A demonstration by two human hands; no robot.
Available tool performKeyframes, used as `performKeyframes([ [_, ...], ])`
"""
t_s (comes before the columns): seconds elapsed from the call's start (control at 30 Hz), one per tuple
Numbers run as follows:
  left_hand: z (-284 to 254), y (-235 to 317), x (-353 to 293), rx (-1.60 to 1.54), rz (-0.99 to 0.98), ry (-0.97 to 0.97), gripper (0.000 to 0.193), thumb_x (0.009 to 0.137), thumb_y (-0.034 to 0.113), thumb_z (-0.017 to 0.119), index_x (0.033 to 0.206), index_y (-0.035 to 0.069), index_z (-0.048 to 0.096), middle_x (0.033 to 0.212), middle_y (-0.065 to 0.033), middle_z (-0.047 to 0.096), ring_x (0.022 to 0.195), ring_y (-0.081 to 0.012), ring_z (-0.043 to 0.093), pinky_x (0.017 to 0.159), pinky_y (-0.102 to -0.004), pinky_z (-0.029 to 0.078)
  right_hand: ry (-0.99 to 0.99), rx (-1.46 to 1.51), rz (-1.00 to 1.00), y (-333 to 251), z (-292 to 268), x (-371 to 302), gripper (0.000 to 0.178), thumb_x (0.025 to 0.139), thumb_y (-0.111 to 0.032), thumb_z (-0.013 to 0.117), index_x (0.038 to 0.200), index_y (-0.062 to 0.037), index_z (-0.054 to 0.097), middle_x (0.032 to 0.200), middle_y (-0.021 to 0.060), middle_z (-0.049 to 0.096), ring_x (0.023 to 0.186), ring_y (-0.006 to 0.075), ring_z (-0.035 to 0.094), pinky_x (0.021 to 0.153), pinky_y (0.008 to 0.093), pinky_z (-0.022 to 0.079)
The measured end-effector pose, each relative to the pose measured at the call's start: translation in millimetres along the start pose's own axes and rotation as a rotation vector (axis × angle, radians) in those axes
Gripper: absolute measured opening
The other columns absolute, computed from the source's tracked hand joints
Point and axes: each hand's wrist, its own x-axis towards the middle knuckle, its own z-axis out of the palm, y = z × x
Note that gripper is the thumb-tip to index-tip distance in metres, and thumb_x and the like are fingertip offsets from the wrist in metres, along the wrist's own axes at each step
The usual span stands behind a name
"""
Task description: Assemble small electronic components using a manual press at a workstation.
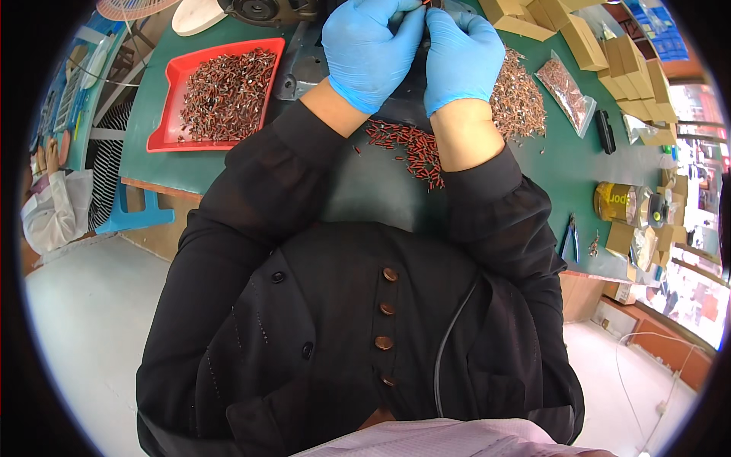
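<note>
My left hand [373,57] and my right hand [463,67], both in blue gloves, meet at the top edge over a dark metal machine [303,67]. The fingers of each are pinched together. A tiny red-orange bit shows between the fingertips, too small and cut off to make out. Below my wrists, a loose spread of small red cylindrical parts with metal ends [415,156] lies on the green tabletop [365,194]. Beside my right wrist is a heap of copper-coloured small parts [519,99].
A red tray [161,137] of similar small parts stands at left. On the right lie a clear bag of parts [565,85], a black case [605,132], blue-handled pliers [569,238], a yellow-labelled roll [615,202] and cardboard boxes [628,68]. Another person's hand [52,156] shows at far left.
</note>
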Motion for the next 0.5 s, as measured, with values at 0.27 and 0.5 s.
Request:
performKeyframes([
  [0.27, 1.8, -2.3, 2.4, -0.001, 0.005, -0.018, 0.006, 0.071, 0.002, 0.066, 0.076, 0.004, 0.062, 0.071, -0.0126, 0.06, 0.065, -0.0296, 0.059, 0.06, -0.0346, 0.047, -0.002, -0.007, 0.019, -3.7, -0.7, 1.4, 0.009, 0.081, -0.006, 0.061, 0.076, 0.0008, 0.057, 0.07, 0.003, 0.056, 0.064, 0.01, 0.049, 0.059, 0.0233, 0.041],
  [0.5, 2.2, -7.8, -1.0, -0.18, 0.102, 0.13, 0.007, 0.071, 0.0, 0.066, 0.075, 0.003, 0.062, 0.071, -0.0129, 0.059, 0.065, -0.0289, 0.059, 0.06, -0.0338, 0.047, -0.014, -0.025, 0.062, -6.3, 0.3, -1.7, 0.009, 0.081, -0.007, 0.061, 0.078, 0.001, 0.058, 0.07, 0.0025, 0.056, 0.063, 0.0096, 0.05, 0.058, 0.0229, 0.041],
])
